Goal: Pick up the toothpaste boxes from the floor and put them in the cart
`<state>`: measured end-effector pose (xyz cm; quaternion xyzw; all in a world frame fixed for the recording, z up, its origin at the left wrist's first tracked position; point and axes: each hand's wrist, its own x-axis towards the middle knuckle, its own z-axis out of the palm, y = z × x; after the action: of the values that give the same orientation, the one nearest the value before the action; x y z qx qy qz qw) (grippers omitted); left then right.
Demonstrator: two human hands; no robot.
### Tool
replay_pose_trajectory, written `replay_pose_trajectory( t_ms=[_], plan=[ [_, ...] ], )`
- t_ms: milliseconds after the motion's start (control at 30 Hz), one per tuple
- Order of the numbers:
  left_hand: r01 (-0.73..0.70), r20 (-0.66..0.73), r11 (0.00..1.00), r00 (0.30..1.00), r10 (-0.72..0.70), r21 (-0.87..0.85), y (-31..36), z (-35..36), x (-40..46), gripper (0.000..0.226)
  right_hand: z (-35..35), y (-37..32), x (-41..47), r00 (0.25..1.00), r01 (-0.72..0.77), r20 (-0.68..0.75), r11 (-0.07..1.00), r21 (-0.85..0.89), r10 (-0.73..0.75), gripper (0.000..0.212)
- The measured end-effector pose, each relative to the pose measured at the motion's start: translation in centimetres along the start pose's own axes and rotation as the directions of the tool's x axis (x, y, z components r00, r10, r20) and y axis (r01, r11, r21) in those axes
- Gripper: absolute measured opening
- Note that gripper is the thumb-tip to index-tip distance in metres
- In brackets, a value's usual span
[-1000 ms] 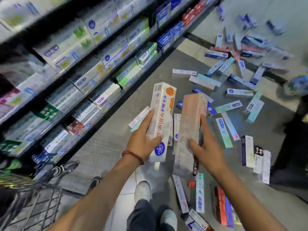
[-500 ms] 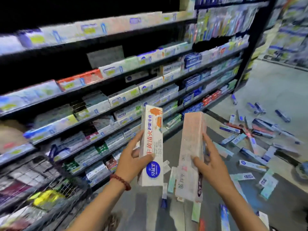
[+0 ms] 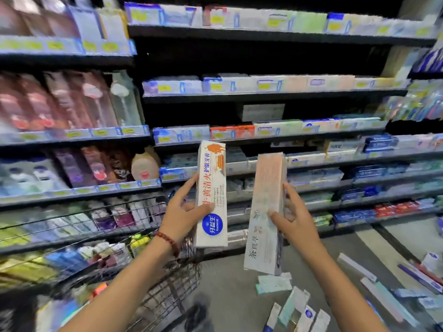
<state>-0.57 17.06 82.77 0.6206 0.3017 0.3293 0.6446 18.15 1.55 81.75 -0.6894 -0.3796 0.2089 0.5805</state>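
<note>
While both boxes are carried upright at centre frame:
Left hand (image 3: 184, 212): grips white box (image 3: 212, 195), ready to drop it.
Right hand (image 3: 293, 216): holds pink box (image 3: 265, 212).
Cart (image 3: 153, 279): lower left, the likely destination.
Floor boxes (image 3: 294, 307): lower right, awaiting pickup.

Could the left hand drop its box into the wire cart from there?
Probably yes: the left hand holds the white box just beside the cart, and nothing shows between them.
</note>
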Motion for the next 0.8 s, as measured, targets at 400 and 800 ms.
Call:
replay_pose_trajectory(
  t_ms=[400,800],
  plan=[
    [-0.049,-0.303,0.998,0.951,0.062,0.050,1.5,-19.7,-1.2,0.066,19.6,-3.9,5.6,0.948,0.012,0.318,0.998,0.061,-0.031,0.069],
    [0.235,-0.410,0.969,0.879,-0.244,-0.072,-7.7,-34.4,-3.6,0.074,36.9,0.5,5.8,0.808,-0.182,0.567,0.983,-0.015,0.158,0.075]
  ],
)
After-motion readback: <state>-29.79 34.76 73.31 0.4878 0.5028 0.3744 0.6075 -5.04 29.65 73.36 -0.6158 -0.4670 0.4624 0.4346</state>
